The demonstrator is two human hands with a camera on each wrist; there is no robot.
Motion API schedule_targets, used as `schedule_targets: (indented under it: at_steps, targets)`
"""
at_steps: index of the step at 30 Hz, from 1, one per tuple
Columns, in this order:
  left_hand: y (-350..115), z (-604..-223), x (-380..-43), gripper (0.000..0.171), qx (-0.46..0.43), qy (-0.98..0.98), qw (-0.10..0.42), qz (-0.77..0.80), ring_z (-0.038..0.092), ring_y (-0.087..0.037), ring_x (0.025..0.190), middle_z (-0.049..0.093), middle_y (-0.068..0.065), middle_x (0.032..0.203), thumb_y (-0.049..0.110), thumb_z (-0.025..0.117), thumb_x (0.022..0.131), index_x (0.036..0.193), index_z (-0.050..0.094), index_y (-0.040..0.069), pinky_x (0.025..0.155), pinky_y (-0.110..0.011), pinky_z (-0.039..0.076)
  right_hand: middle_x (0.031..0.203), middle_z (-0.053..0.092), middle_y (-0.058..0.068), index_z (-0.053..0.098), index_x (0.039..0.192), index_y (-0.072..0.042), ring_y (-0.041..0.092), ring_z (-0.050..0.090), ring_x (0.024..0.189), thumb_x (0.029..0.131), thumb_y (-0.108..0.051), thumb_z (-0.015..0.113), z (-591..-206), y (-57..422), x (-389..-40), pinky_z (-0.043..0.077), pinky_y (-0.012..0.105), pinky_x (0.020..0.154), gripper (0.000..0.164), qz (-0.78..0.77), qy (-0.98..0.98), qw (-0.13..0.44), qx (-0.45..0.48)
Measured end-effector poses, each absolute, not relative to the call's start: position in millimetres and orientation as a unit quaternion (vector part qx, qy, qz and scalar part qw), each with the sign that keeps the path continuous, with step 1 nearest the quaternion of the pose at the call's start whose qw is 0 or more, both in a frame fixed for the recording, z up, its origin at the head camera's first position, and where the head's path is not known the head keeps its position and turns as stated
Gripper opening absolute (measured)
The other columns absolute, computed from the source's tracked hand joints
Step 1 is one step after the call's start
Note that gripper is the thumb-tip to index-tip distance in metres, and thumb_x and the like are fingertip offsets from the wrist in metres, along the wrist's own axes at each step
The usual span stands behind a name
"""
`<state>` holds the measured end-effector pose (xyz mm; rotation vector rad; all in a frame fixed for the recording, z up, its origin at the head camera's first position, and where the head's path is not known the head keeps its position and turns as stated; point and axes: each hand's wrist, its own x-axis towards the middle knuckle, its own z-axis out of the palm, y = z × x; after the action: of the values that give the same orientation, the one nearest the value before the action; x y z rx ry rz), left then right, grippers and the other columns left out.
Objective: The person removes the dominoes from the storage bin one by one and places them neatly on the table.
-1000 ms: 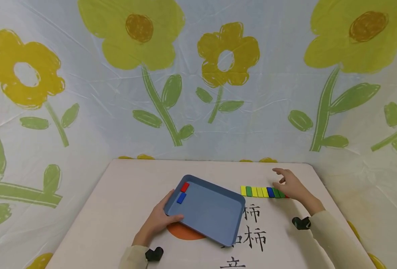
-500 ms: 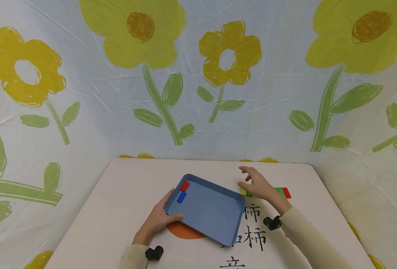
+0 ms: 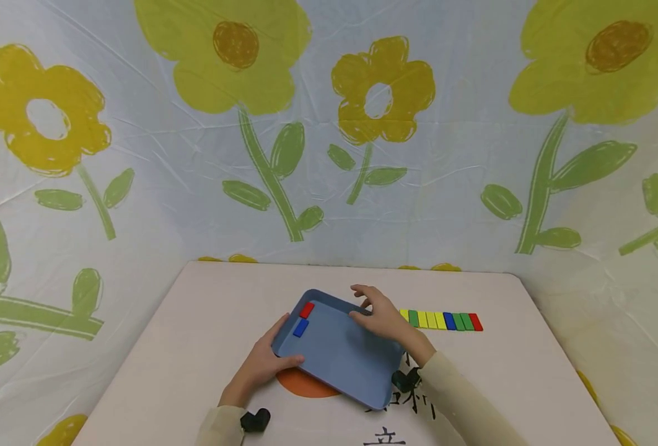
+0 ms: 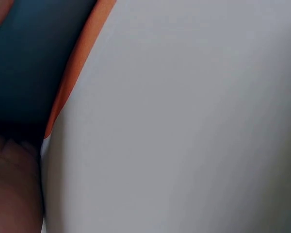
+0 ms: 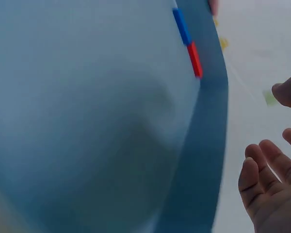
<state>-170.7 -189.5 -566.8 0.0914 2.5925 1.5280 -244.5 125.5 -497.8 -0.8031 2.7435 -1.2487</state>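
Observation:
In the head view a blue-grey tray lies at an angle on the table. My left hand grips its left corner, thumb over the rim. Along the tray's left wall lie a small red block and a small blue block, end to end. Above the tray's right half hovers my right hand, its fingers bent loosely and apart. The right wrist view shows this hand with a gap between thumb and fingers and nothing visible in it. Only part of the tray appears in the left wrist view.
Right of the tray, a row of flat blocks in yellow, green, blue and red lies on the table. The tray partly covers an orange printed shape and black printed characters. A flower-print cloth hangs around the table.
My right hand has moved left from the right end of the block row, across the row, to above the tray. The left hand and the tray have stayed in place.

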Motion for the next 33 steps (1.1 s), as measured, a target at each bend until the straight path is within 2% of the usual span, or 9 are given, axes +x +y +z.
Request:
schedule_targets:
  at_steps: [8,12,16,19,26,33]
  targets:
    - [-190,-566,-171,0.104,0.033,0.856,0.065,0.512,0.04,-0.038,0.149,0.036,-0.009,0.166,0.042,0.089,0.079,0.164,0.029,0.031,0.118,-0.066,0.033,0.132,0.06,0.023,0.049,0.148,0.0,0.035,0.064,0.108,0.091,-0.018,0.078,-513,83,-246,0.057,0.049,0.09,0.067,-0.407,0.866,0.057,-0.285]
    - [-190,-566,-172,0.103,0.035,0.855,0.063,0.514,0.039,-0.038,0.149,0.035,-0.009,0.167,0.04,0.088,0.08,0.164,0.029,0.03,0.118,-0.066,0.032,0.132,0.061,0.02,0.049,0.149,-0.001,0.031,0.063,0.107,0.09,-0.022,0.081,-520,67,-249,0.056,0.043,0.087,0.071,-0.388,0.87,0.077,-0.295]
    - [-191,-566,-171,0.102,0.039,0.854,0.066,0.515,0.039,-0.039,0.149,0.035,-0.01,0.167,0.039,0.088,0.08,0.164,0.029,0.029,0.118,-0.066,0.033,0.128,0.063,0.019,0.05,0.149,-0.002,0.024,0.06,0.097,0.088,-0.026,0.083,-526,55,-250,0.054,0.037,0.08,0.074,-0.361,0.877,0.083,-0.305]
    - [-190,-566,-171,0.102,0.04,0.854,0.065,0.515,0.039,-0.039,0.149,0.035,-0.01,0.167,0.039,0.088,0.081,0.164,0.029,0.028,0.117,-0.066,0.033,0.126,0.064,0.017,0.051,0.148,-0.003,0.02,0.059,0.096,0.087,-0.029,0.084,-528,49,-252,0.053,0.035,0.081,0.074,-0.352,0.882,0.088,-0.302]
    - [-190,-565,-171,0.102,0.037,0.854,0.065,0.515,0.039,-0.039,0.149,0.035,-0.01,0.167,0.038,0.088,0.081,0.164,0.029,0.03,0.118,-0.066,0.033,0.12,0.065,0.015,0.053,0.144,0.0,0.021,0.059,0.097,0.087,-0.03,0.084,-535,38,-257,0.055,0.039,0.085,0.072,-0.335,0.888,0.093,-0.301]
    - [-190,-567,-172,0.103,0.042,0.854,0.067,0.514,0.038,-0.038,0.15,0.034,-0.008,0.167,0.038,0.088,0.081,0.164,0.028,0.029,0.119,-0.065,0.032,0.116,0.068,0.011,0.058,0.139,-0.002,0.021,0.063,0.1,0.086,-0.028,0.085,-541,31,-260,0.057,0.04,0.09,0.065,-0.327,0.887,0.094,-0.313]
